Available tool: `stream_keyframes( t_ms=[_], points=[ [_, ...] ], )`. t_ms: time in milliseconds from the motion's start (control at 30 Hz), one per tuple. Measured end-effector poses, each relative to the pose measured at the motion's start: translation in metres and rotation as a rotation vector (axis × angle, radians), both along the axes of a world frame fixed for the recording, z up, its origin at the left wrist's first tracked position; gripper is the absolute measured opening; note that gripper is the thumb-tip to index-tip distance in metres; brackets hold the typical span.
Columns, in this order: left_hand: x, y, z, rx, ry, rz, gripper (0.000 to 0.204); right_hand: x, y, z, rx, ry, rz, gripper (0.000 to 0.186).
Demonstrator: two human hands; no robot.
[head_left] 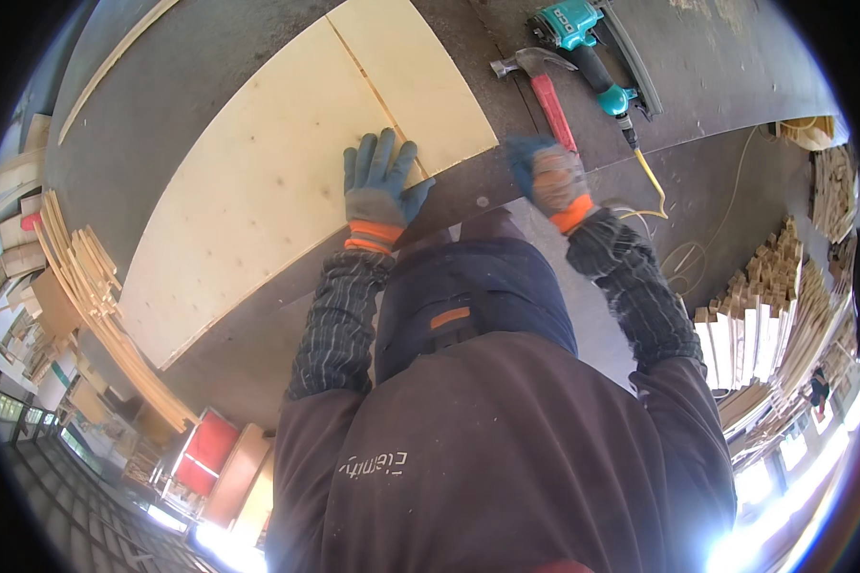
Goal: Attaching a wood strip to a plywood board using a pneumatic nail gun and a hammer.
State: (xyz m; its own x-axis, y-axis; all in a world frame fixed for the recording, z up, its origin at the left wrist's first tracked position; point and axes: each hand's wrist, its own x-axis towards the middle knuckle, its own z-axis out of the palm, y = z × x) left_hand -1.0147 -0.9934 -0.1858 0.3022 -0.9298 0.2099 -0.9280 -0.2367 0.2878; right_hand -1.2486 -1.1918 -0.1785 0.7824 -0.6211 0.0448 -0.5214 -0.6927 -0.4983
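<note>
One pale wooden panel (258, 181) lies flat on the dark bench (229, 57), in front of the person and mostly to their left. Its long axis runs aslant, from the near left to the far right, and a single thin brownish line crosses its short way near the right end.

Two gloved hands show. The left hand (382, 186) is spread flat on the panel near its front edge, palm down, fingers straight and pointing away from the body; it grips nothing. The right hand (549, 180) is blurred, just beside the panel's right corner and at the butt of the hammer handle; whether it is closed, or has hold of anything, I cannot tell.

There is one hammer (549, 100), its red grip pointing toward the person and its metal head away, slightly left. Just right of it lies one teal nail gun (592, 57), joined to one yellow hose (652, 177). One slim curved strip (115, 67) lies at the far left. Wood strips too many to count are piled at both sides.
</note>
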Motion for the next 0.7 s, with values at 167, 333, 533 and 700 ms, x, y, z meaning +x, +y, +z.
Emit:
stream_keyframes(
  t_ms=[167,333,533,700],
  points=[
    [0.0,0.001,0.0,-0.004,0.018,0.002,0.062,-0.011,-0.118,0.001,-0.457,0.058,-0.077,0.051],
    [0.0,0.001,0.003,0.001,0.025,0.017,0.061,-0.015,-0.175,-0.039,-0.197,0.388,-0.132,0.056],
    [0.0,-0.002,0.006,-0.081,0.019,-0.009,0.059,-0.012,-0.192,-0.048,-0.173,0.122,-0.136,0.063],
    [0.0,-0.002,0.006,-0.106,0.019,-0.003,0.059,-0.013,-0.188,0.031,0.652,0.052,-0.34,0.054]
  ],
)
